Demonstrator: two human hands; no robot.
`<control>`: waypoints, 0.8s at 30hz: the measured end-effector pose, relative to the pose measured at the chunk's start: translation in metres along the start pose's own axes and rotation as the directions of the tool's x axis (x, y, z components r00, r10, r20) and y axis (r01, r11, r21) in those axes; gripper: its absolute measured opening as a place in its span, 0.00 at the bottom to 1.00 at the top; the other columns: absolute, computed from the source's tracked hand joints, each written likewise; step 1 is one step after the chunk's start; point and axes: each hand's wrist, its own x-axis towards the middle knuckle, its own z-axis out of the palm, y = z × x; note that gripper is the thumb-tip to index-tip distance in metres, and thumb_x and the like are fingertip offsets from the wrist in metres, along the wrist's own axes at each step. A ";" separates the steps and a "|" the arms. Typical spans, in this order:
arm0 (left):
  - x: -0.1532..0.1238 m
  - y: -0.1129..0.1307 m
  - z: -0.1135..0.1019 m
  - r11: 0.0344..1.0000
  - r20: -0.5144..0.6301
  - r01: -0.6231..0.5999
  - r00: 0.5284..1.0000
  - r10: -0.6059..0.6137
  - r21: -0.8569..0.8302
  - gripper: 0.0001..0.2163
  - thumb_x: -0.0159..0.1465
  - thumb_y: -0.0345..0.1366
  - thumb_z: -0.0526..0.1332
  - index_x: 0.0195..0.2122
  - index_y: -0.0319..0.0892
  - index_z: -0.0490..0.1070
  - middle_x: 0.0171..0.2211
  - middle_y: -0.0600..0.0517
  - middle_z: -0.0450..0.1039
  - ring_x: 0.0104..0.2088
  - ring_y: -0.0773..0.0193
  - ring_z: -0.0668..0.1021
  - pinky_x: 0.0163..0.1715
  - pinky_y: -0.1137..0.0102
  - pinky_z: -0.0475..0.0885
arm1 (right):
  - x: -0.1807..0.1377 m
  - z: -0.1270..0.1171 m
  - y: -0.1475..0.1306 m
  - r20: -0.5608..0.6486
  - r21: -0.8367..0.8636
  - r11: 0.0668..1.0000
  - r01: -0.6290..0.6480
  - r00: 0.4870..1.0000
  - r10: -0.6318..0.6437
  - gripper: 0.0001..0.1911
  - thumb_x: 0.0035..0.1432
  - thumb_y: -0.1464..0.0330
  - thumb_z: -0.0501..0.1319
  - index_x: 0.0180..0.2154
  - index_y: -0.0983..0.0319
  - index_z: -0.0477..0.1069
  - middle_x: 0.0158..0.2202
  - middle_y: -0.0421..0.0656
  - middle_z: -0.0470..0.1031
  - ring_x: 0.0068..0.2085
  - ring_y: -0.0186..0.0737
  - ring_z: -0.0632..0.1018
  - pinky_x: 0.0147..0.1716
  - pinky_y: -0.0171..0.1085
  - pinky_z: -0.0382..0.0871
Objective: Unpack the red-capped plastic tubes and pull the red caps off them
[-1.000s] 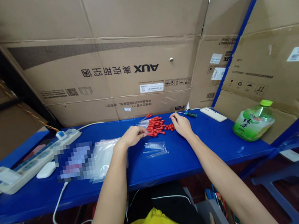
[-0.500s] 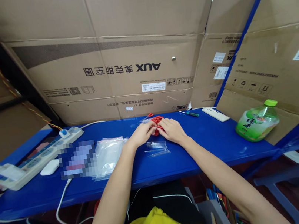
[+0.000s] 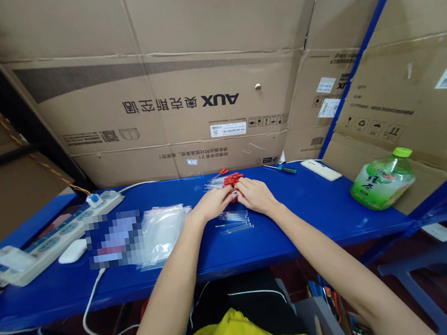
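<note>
Cardboard boxes (image 3: 177, 85): stacked behind.
Blue bench (image 3: 300, 229): carries everything.
Power strip (image 3: 57, 237): far left.
Green bottle (image 3: 380, 180): far right.
Plastic bags (image 3: 161, 232): left of centre.
Left hand (image 3: 212, 204), right hand (image 3: 255, 195): a second ago apart, now fingertips meeting, fingers curled, probably working one piece. Whether they pinch anything cannot be told.
Clear tubes (image 3: 235, 222): just nearer than the hands.
Red caps (image 3: 231, 178): heap at the fingertips, partly covered.

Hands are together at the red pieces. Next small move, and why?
Probably lower whatever the fingertips pinch onto the clear tubes lying just nearside. The left hand and right hand meet fingertip to fingertip at the near edge of the red pieces; what they pinch is hidden.
</note>
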 end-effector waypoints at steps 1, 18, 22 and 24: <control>0.000 0.000 0.000 1.000 0.001 -0.001 1.000 0.001 0.022 0.13 0.75 0.43 0.50 0.41 0.44 0.72 0.33 0.49 0.77 0.33 0.59 0.78 0.34 0.69 0.66 | 0.000 0.001 0.000 -0.007 -0.001 1.000 0.008 1.000 -0.008 0.11 0.72 0.68 0.51 0.42 0.61 0.71 0.42 0.48 0.77 0.43 0.45 0.74 0.43 0.41 0.63; 0.003 0.004 -0.001 0.995 0.026 -0.054 0.998 0.052 0.088 0.17 0.76 0.40 0.47 0.38 0.42 0.72 0.34 0.48 0.78 0.31 0.60 0.76 0.34 0.68 0.63 | 0.000 0.000 0.003 0.063 -0.069 0.996 -0.050 0.997 0.054 0.09 0.66 0.66 0.55 0.41 0.62 0.71 0.41 0.49 0.79 0.40 0.45 0.74 0.38 0.41 0.55; 0.006 0.006 -0.002 0.996 0.001 -0.073 0.997 0.073 0.060 0.17 0.76 0.41 0.47 0.37 0.42 0.72 0.32 0.49 0.77 0.31 0.61 0.76 0.34 0.68 0.64 | 0.000 -0.006 0.004 0.051 -0.071 0.994 -0.087 0.995 0.091 0.09 0.64 0.65 0.56 0.40 0.62 0.72 0.40 0.47 0.80 0.38 0.43 0.74 0.37 0.41 0.53; 0.008 0.006 -0.002 0.995 -0.015 -0.094 0.995 0.095 0.042 0.17 0.76 0.40 0.47 0.36 0.42 0.72 0.32 0.49 0.77 0.32 0.61 0.76 0.35 0.68 0.65 | 0.001 -0.008 0.004 0.050 -0.065 0.992 -0.109 0.992 0.112 0.09 0.64 0.64 0.56 0.39 0.62 0.72 0.39 0.47 0.80 0.38 0.43 0.75 0.37 0.41 0.53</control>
